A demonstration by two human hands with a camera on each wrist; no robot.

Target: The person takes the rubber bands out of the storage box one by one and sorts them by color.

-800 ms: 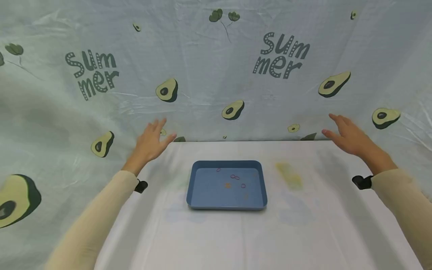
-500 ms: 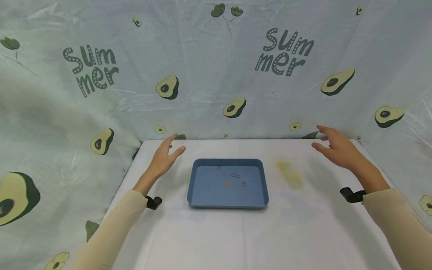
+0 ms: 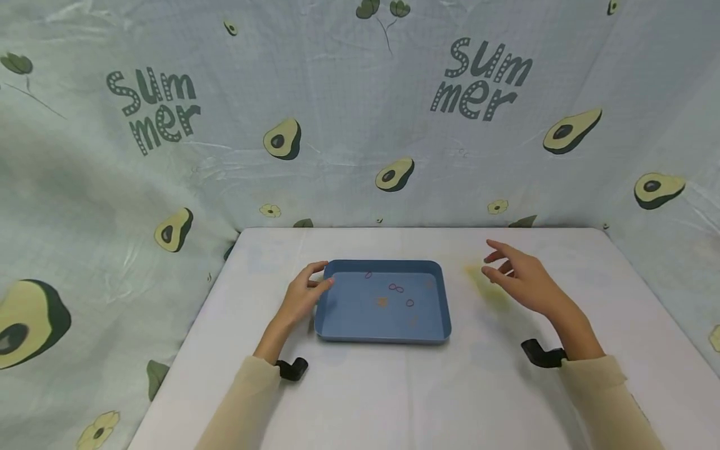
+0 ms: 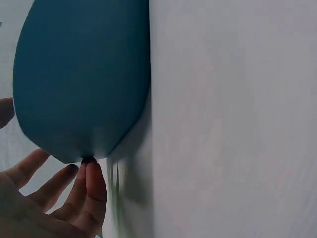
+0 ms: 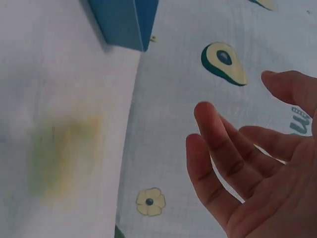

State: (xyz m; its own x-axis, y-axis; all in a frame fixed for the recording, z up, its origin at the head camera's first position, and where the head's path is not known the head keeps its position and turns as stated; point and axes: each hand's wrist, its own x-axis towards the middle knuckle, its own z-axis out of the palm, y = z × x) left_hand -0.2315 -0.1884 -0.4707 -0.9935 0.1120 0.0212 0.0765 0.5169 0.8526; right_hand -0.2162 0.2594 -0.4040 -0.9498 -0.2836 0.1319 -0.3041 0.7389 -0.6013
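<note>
A shallow blue tray (image 3: 382, 331) lies on the white table in the head view. Inside it are several thin pinkish-red loops (image 3: 410, 303) and a small orange piece (image 3: 382, 302), too small to name surely. At the tray's left side, my left hand (image 3: 300, 300) has its thumb over the rim and its fingers by the outer wall. The left wrist view shows fingertips (image 4: 94, 173) touching the tray's blue wall (image 4: 81, 84). My right hand (image 3: 520, 278) hovers right of the tray, apart from it, fingers loosely bent around nothing; the right wrist view shows this hand (image 5: 257, 183) too.
The white table (image 3: 360, 400) carries a yellowish stain (image 3: 478, 281) right of the tray. Behind and beside it hangs a pale curtain (image 3: 337, 94) printed with avocados and lettering. A black wrist strap mount (image 3: 292, 369) sits on the left wrist, another mount (image 3: 542, 354) on the right.
Both hands have come down and inward from high over the table's far sides. The left has reached the tray's left edge; the right has come closer to the tray's right side.
</note>
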